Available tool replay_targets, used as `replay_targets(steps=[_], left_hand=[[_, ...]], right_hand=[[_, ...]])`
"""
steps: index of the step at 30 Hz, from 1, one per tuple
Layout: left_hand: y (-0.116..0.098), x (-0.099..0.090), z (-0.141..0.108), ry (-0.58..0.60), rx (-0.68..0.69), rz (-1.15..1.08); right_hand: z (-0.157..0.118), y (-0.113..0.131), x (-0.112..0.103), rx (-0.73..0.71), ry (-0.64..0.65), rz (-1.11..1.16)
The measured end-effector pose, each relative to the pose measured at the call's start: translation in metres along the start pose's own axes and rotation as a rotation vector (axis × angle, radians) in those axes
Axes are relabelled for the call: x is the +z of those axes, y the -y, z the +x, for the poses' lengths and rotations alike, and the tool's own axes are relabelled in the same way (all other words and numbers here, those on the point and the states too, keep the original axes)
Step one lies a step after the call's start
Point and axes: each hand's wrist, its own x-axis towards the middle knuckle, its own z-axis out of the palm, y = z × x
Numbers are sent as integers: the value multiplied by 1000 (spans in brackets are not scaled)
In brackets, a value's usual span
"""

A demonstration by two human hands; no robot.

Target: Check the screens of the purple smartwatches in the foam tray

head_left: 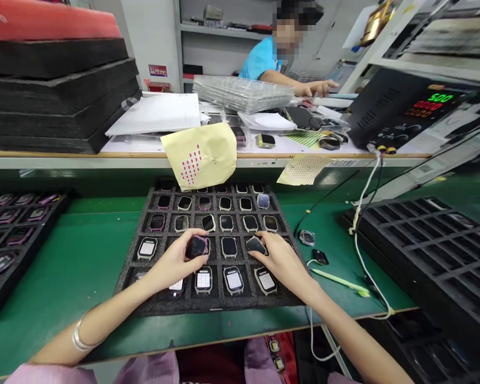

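A black foam tray [220,304] full of square smartwatch bodies lies in front of me on the green bench. My left hand [184,250] is closed on a purple-edged smartwatch [197,247], thumb and fingers at its sides, over the tray's second row from the front. Further right, my right hand [276,255] has thumb and fingers around a dark-screened smartwatch [256,245] in its slot. Between the hands sits another dark watch [229,247]. Along the front row, several watches show lit white screens, such as one watch [233,280]. My right hand hides part of the right column.
Another watch tray [28,213] lies at left; stacked slotted trays [436,250] stand at right. A green pen [340,282], cables and a power supply [408,112] are to the right. Yellow paper [202,154] hangs from the shelf edge. A person [260,61] works behind the shelf.
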Motion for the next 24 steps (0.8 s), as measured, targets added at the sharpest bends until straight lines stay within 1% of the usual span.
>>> replay_targets(steps=[2,4,5,6,8,10,12,15,19,22,24], left_hand=[[0,0,1,-13,1,20],[-1,0,1,-22,3,46],[-2,0,2,-21,2,57],[-3,0,2,-21,1,67],[-4,0,2,-30,8,83],[-4,0,3,-46,24,99],[-5,-1,4,-75,56,126],[-6,-3,5,-125,103,178],[-10,-4,6,-127,102,218],[-12,-2,5,-132,90,215],[-10,-1,5,-131,81,207]], right_hand=[[5,-5,-6,-12,15,105],[13,-7,-13,-54,47,203],[17,-6,-17,-77,69,302],[22,-4,-21,-94,95,446],[33,4,-25,-99,168,832],[44,14,-26,-62,256,1216],[54,25,-23,-9,331,1437],[63,36,-16,82,402,1577],[62,37,-6,185,543,1663],[56,33,-2,231,578,1693],[53,29,-1,217,591,1698]])
